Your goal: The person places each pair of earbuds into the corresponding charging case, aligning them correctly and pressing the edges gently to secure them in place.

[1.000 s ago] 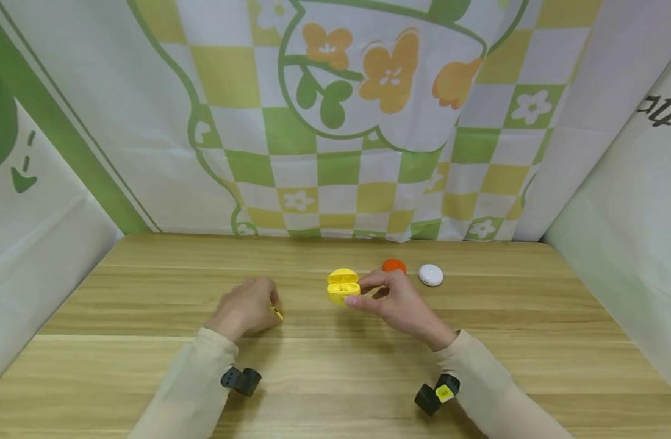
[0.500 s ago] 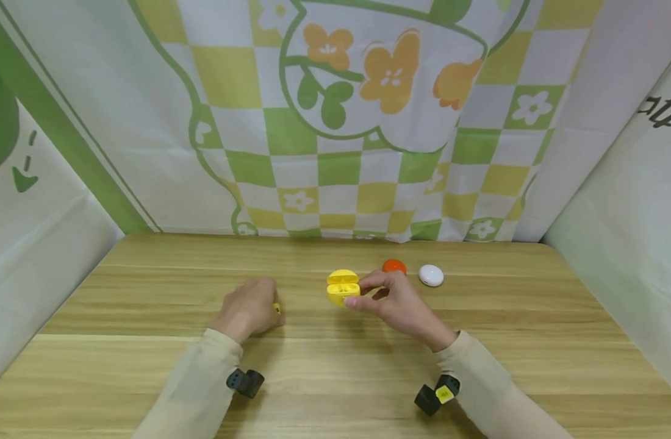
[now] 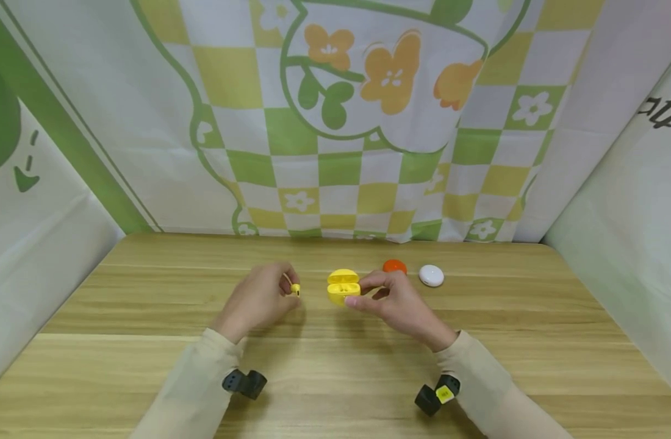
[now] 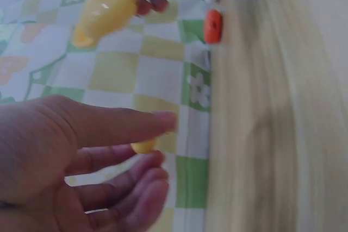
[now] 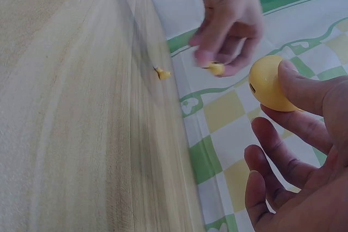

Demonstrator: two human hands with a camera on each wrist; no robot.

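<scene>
The left hand (image 3: 258, 299) has come up off the bench (image 3: 149, 341) and moved closer to the yellow case (image 3: 343, 286). Its fingers (image 4: 125, 126) now pinch a small yellow earbud (image 3: 295, 288), just left of the case. So the earbud looks picked up and close to its home.

The right hand (image 3: 396, 302) holds the case by its right side, fingers curled on it. The case is round, shiny and yellow, with its lid open. Another tiny yellow piece (image 5: 162, 73) lies on the bench. Behind the case sit an orange case (image 3: 394, 266) and a white case (image 3: 431, 275).
</scene>
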